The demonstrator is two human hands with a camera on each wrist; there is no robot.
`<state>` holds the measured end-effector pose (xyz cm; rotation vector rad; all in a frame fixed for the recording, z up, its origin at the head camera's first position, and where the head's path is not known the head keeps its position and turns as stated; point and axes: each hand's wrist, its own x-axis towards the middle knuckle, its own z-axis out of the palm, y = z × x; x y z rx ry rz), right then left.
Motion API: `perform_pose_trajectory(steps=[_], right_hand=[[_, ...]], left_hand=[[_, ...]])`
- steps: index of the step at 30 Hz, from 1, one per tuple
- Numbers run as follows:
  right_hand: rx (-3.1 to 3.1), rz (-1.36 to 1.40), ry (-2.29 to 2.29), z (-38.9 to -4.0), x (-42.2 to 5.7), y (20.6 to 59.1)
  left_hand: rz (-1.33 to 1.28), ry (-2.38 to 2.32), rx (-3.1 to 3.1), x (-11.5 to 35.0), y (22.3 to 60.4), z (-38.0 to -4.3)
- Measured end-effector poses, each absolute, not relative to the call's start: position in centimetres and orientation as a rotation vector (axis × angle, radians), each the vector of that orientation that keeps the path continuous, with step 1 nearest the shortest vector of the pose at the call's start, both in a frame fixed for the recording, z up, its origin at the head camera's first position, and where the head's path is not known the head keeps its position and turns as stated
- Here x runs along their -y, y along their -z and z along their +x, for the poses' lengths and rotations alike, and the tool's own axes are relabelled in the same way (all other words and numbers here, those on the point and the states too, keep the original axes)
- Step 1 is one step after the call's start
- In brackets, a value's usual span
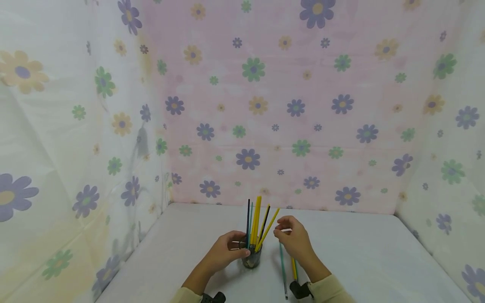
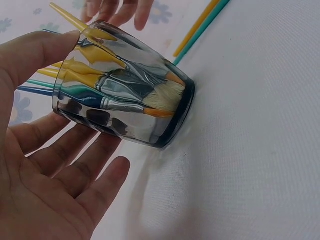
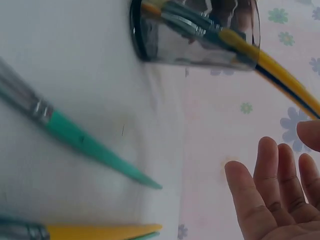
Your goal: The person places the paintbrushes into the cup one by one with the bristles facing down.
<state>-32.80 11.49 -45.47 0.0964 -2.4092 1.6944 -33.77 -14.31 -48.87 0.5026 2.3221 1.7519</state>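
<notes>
A clear drinking glass (image 1: 251,262) stands upright on the table, holding several paintbrushes (image 2: 125,103) bristle-end down. Their yellow, dark blue and teal handles rise above the rim. My left hand (image 1: 223,252) holds the glass from the left, thumb at the rim and fingers around the far side. To the right of the glass, my right hand (image 1: 296,239) hovers with loosely bent fingers and nothing in them. Its fingertips are close to the tip of a leaning yellow paintbrush (image 1: 270,227), apart from it in the right wrist view.
Below my right hand, a teal-handled paintbrush (image 3: 90,145) lies on the white table (image 1: 363,252). Beside it lie a yellow-handled brush (image 3: 100,232) and another green handle, partly hidden by the right wrist. Flower-patterned curtains (image 1: 280,84) enclose the table's back and sides.
</notes>
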Motion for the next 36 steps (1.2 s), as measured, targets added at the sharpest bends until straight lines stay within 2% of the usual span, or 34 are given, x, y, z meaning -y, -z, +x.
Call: perform_pose_trajectory(steps=[25,36], right_hand=[[2.764,-0.192,-1.467,-34.3,-17.0,46.9],[2.923,-0.282,-1.385,-34.8,-17.5,47.2]], left_hand=[[0.481,-1.724,-2.334,14.1,48.7,-33.9],[0.473,-1.724,-2.319,14.0,48.0,-33.9]])
